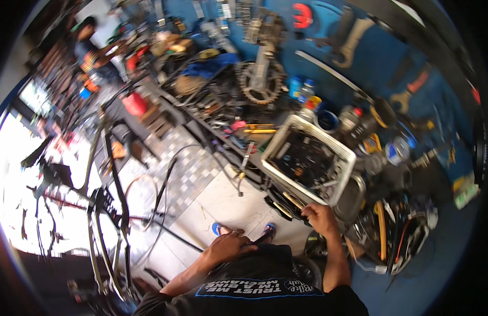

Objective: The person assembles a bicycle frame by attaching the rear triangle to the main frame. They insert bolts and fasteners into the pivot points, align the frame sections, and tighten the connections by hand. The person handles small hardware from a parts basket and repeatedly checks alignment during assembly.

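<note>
My left hand (226, 247) is in front of my dark shirt, its fingers bent and close together over something dark at their tips, too blurred to name. A black tube (183, 238) runs up to that hand from the left; I cannot tell whether the hand touches it. My right hand (320, 218) is just below the near edge of a white plastic basket (336, 192) full of small dark parts. Its fingers are curled in, beside some black pieces with tan strips (292, 200) on the bench edge. What they hold, if anything, is hidden.
A bicycle frame (115, 163) stands at the left. The bench carries a chainring with crank (261, 83), bottles (306, 90), and a metal tray (352, 199). Wrenches (354, 42) hang on the blue wall. Another person (94, 55) stands at the far left. Cables (410, 237) pile up at right.
</note>
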Demonstrator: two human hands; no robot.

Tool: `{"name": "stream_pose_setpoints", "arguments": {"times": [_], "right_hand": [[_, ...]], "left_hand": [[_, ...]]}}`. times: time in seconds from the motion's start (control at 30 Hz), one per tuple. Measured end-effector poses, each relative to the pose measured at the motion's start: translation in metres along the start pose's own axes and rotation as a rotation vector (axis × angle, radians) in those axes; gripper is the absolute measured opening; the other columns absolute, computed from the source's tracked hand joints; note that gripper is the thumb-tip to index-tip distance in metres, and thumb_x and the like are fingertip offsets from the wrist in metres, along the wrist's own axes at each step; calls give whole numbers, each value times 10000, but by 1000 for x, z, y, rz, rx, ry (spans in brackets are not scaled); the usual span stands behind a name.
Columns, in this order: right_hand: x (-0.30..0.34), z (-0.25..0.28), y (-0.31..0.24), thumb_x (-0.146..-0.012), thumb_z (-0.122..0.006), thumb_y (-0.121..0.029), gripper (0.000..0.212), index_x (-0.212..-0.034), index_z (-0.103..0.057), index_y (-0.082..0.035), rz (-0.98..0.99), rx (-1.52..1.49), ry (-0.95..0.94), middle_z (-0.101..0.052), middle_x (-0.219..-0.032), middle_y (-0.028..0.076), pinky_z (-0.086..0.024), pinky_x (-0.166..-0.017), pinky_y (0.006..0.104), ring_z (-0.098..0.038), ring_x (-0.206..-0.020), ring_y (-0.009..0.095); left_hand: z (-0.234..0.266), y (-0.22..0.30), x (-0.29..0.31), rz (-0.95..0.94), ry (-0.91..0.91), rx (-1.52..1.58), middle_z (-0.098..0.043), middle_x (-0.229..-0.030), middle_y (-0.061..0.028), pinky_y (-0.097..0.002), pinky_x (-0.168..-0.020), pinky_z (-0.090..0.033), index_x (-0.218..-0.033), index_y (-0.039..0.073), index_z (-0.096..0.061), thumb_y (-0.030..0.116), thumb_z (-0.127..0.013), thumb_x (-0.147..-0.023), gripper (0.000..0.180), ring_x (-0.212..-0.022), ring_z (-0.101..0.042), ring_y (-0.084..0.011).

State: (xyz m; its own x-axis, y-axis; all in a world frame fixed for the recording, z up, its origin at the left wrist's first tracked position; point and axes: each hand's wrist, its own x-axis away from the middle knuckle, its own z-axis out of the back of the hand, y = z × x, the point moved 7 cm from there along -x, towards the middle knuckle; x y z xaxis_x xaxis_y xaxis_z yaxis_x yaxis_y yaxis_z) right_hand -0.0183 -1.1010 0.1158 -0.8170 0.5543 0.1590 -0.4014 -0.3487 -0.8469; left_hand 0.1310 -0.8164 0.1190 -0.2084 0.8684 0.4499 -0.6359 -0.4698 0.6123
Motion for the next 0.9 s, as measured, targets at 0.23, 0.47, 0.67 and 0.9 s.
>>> {"name": "stream_pose_setpoints", "arguments": {"times": [0.23, 0.47, 0.67, 0.9], "right_hand": [[-45, -175, -107, -979, -731, -410, 369, -842, -695, -69, 604, 171, -472, -695, -800, 159, -527, -688, 483, -685, -781, 406], [-38, -276, -171, -950, -639, -138, 328, -1271, -711, -137, 950, 261, -747, -752, -1108, 102, -572, -942, 430, -696, -1074, 309], [-114, -328, -225, -955, -729, -282, 545, -1445, -600, -81, 883, 217, -564, -695, -1315, 205, -510, -1073, 481, -638, -1222, 409], [-302, -302, -242, -1019, -677, -312, 541, -1457, -580, -10, 723, 227, 31, -663, -1361, 267, -513, -1057, 477, -642, -1242, 426]], "left_hand": [[-11, -42, 62, 386, 245, 98, -659, -1367, -250, -500, -1054, -524, -1306, 111, -732, 646, -601, -993, 633, -1245, -653, -432], [-36, -81, 136, 753, 211, 299, -609, -1475, -209, -492, -1101, -501, -1401, 151, -685, 635, -639, -974, 648, -1368, -580, -384], [-27, -135, 172, 693, 343, 290, -594, -1488, -230, -479, -1122, -485, -1435, 116, -656, 623, -657, -970, 688, -1376, -575, -390], [21, -201, 227, 799, 423, 183, -653, -1419, -190, -492, -1037, -543, -1403, 105, -669, 635, -651, -964, 689, -1258, -658, -384]]}}
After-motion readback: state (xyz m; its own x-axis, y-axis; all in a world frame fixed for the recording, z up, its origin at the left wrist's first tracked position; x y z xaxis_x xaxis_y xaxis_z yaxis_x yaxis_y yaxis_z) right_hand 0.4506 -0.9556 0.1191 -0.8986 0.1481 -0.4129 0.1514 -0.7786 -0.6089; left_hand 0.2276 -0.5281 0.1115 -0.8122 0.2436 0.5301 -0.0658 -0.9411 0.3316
